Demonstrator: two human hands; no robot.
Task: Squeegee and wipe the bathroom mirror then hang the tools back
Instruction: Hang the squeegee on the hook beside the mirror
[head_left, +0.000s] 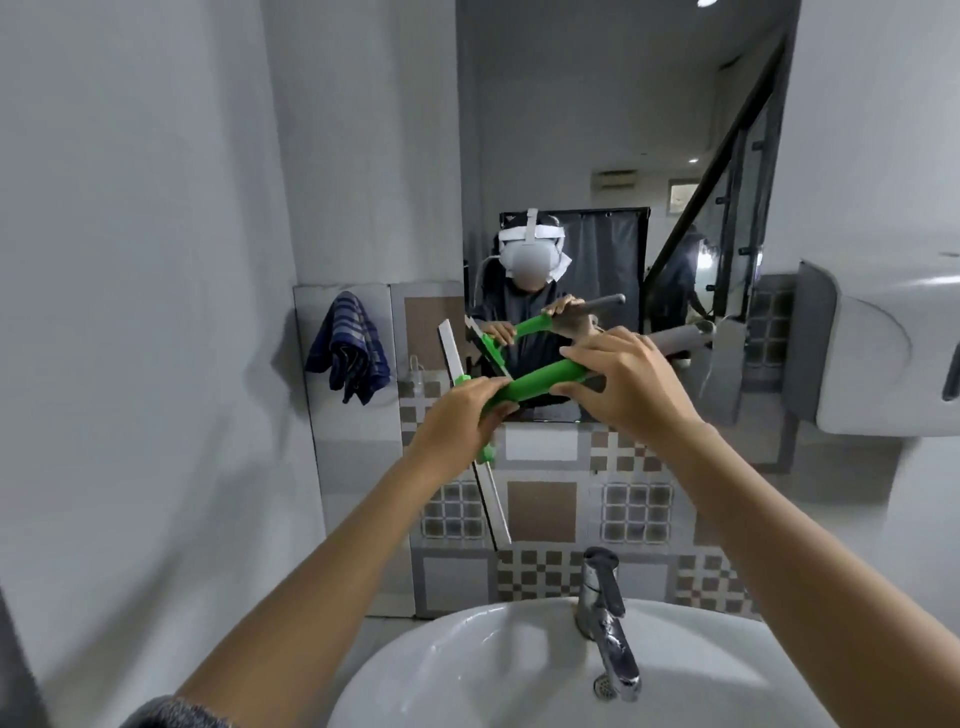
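Green plastic marks the one squeegee (540, 384) in view: a green handle sleeve, a grey pole end running off to the right, and a long pale blade (491, 499) crossing it from upper left to lower right. Two bare hands hold it in front of the lower edge of the single mirror (623, 130). The left hand (460, 415) has its grip closed on the green neck where the handle meets the blade, fingers wrapped under it. The right hand (628, 384) has its grip clenched over the handle where green gives way to grey. The blade's upper end lies over the tiled strip just left of the mirror; whether it touches the wall cannot be told.

One blue striped cloth (347, 347) hangs on the wall to the left of the mirror, well apart from both hands. One white basin (415, 670) sits below the arms, with one chrome tap (605, 608) on its rim. One white dispenser (883, 353) is mounted on the right wall. A patterned tile band (634, 509) in brown, grey and white runs between the mirror and the basin.
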